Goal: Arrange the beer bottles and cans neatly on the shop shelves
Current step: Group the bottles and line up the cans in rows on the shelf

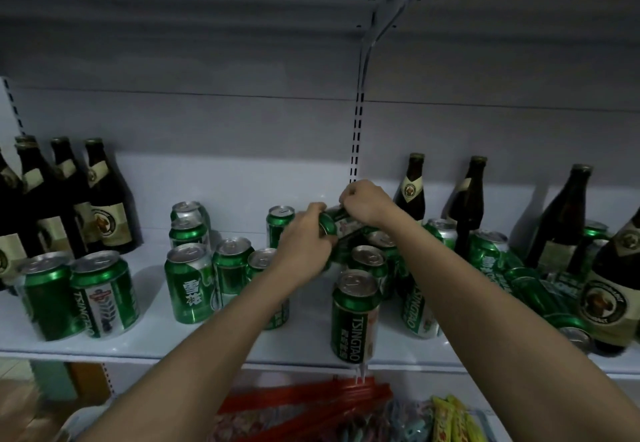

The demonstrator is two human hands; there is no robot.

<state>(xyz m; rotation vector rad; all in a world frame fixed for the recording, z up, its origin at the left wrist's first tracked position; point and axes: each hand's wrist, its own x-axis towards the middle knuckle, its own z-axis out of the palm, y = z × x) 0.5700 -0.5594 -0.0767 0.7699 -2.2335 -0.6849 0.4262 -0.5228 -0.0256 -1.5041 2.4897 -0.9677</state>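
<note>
Step in hand: a lifted can [337, 225] is being carried or turned above the cluster of standing cans in the middle of the shelf [145, 344]; I judge it is being righted before it is set down
Left hand [306, 239]: fingers curled round the near end of the lifted can, gripping it
Right hand [363, 201]: fingers curled over the far end of the same can, gripping it from above
Lifted can: tilted, near lying on its side, its top facing left; held clear above the green cans [369, 261] under it
Other cans: upright ones stand loosely across the shelf, a pair at the left [104, 292], one Tsingtao can [353, 317] at the front edge; several toppled cans [533, 289] lie at the right among the bottles
Bottles: a tight group of brown bottles [100, 196] at the left rear; scattered bottles [414, 187] at the right, some leaning
Progress: early, I judge; the rows are not yet formed
Next move calls for: turning the can upright and finding a bare patch of shelf beside its like; care not to knock the crowded cans below
Below: packets [453, 417] on a lower level, not part of the job
</note>
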